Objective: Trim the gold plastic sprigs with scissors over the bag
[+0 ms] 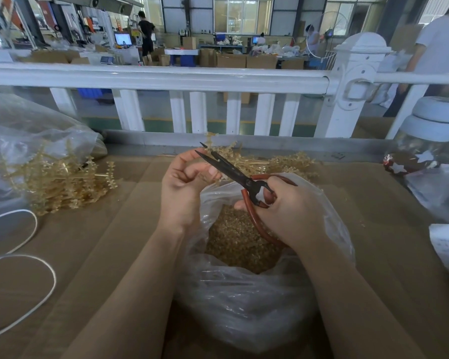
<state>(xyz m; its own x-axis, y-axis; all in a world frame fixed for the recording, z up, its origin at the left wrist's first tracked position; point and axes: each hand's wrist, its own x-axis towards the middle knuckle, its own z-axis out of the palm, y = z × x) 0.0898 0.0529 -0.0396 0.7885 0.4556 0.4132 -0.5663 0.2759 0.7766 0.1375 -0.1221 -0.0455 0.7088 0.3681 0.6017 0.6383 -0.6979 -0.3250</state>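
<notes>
Clear plastic bag (244, 301) part-filled with gold trimmings (240, 244); above it, left hand (184, 185) pinching gold sprig (213, 151), right hand (283, 211) gripping red-handled scissors (244, 182), blades parted.

Head-worn camera looks forward and down, close over the cardboard-covered table (114, 255).

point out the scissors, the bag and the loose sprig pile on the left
scissors (233, 170), head view, on the black blades
bag (244, 312), head view, on its clear front wall
sprig pile (60, 182), head view, on its middle
</notes>
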